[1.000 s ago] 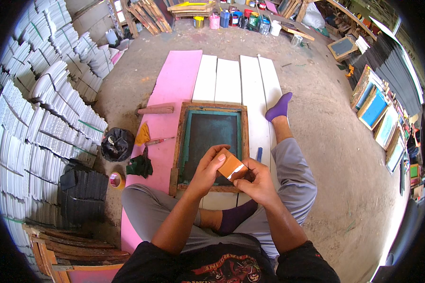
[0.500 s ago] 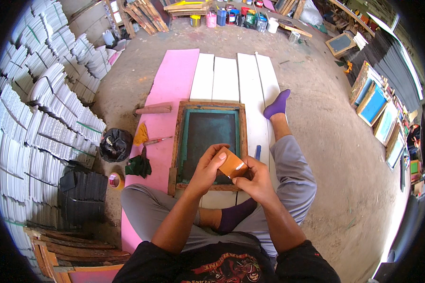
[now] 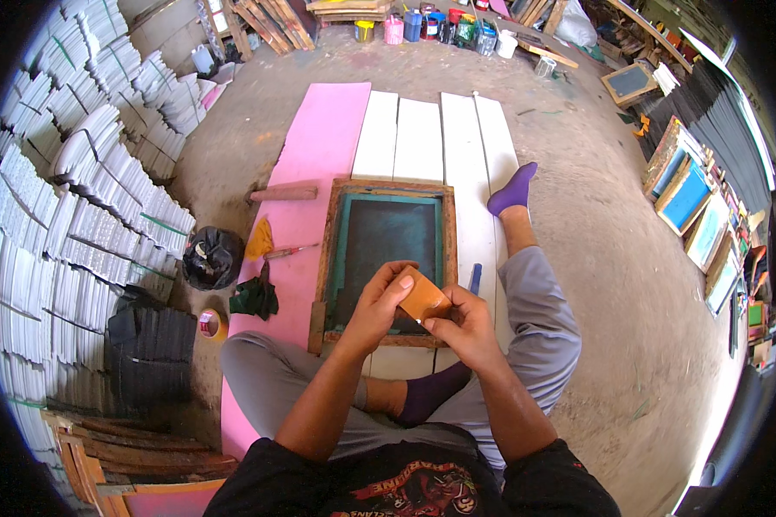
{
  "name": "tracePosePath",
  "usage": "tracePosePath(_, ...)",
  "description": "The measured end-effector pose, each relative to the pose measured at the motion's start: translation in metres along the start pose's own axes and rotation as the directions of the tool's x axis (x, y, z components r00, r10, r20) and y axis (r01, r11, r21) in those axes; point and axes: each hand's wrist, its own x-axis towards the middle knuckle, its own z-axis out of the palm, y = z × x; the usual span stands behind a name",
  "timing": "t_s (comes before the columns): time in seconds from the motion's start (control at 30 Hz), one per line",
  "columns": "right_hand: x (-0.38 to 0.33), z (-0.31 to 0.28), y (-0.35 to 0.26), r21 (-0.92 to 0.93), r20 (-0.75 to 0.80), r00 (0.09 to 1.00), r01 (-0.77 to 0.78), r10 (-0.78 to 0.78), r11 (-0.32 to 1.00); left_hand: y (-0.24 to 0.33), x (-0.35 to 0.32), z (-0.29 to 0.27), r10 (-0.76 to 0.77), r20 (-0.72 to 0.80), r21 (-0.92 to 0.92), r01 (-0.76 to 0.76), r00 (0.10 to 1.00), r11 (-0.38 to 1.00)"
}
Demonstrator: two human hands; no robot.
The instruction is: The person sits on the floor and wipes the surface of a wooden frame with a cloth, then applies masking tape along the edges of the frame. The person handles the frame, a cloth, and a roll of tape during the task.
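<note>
Both of my hands hold a small orange-brown card (image 3: 422, 296) above the near end of a wooden printing frame (image 3: 386, 188) with a dark green mesh. My left hand (image 3: 372, 306) grips the card's left edge, thumb on top. My right hand (image 3: 466, 320) pinches its lower right corner. The frame lies flat on white boards (image 3: 418, 138) next to a pink board (image 3: 319, 151). I sit on the floor, right leg stretched out, purple sock (image 3: 512, 190) beside the frame. A blue pen (image 3: 474, 277) lies by the frame's right side.
Stacks of white sheets (image 3: 86, 189) fill the left. A black bag (image 3: 210, 256), a yellow scraper (image 3: 260, 239), a dark green rag (image 3: 254, 297) and a tape roll (image 3: 208, 323) lie left of the pink board. Paint pots (image 3: 422, 24) stand at the far end; framed screens (image 3: 685, 194) lean on the right.
My hands have turned the card slightly; it stays above the frame's near end. Nothing else has moved.
</note>
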Motion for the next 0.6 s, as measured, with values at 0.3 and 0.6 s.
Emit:
tracePosePath(0.3, 0.005, -0.002, 0.01, -0.04, 0.043, 0.999, -0.017, 0.018, 0.999, -0.007, 0.002, -0.008, -0.022, -0.009, -0.033, 0.021, 1.0, 0.999)
tracePosePath(0.6, 0.008, -0.005, 0.009, -0.063, 0.039, 0.999, -0.034, 0.037, 0.997, -0.008, 0.006, -0.007, -0.033, 0.004, -0.02, 0.033, 0.999, 0.999)
